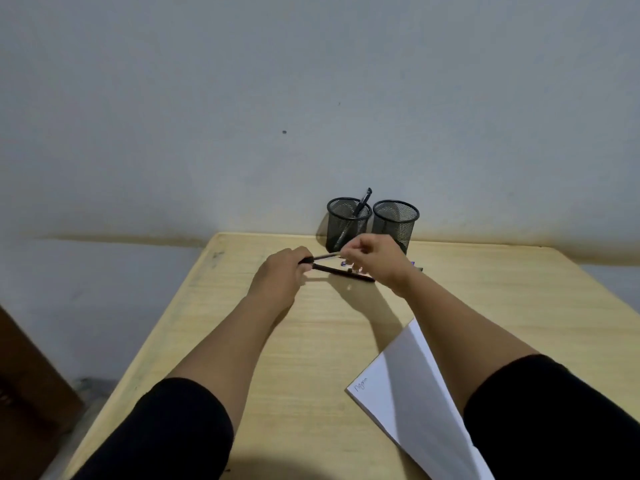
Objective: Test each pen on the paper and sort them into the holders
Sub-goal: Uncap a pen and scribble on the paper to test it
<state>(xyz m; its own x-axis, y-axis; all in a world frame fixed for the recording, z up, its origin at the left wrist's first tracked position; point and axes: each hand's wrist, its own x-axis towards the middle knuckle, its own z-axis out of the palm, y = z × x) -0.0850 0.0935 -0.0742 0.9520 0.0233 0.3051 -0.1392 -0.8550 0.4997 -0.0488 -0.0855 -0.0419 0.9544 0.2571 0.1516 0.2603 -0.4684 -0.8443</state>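
Note:
Both hands hold one thin pen (323, 257) above the wooden table (311, 341). My left hand (282, 275) grips its dark end, and my right hand (375, 259) pinches the other end. A black pen (343, 273) lies on the table just below them. More pens are partly hidden behind my right hand. Two black mesh holders stand at the table's back edge: the left holder (348, 225) has one dark pen (363, 200) in it, while the right holder (395, 221) shows none. White paper (408, 386) with a small written mark lies at the front right.
A pale wall rises right behind the holders. The table's left edge runs diagonally, with floor beyond it. A brown object (31, 386) stands at the lower left, off the table.

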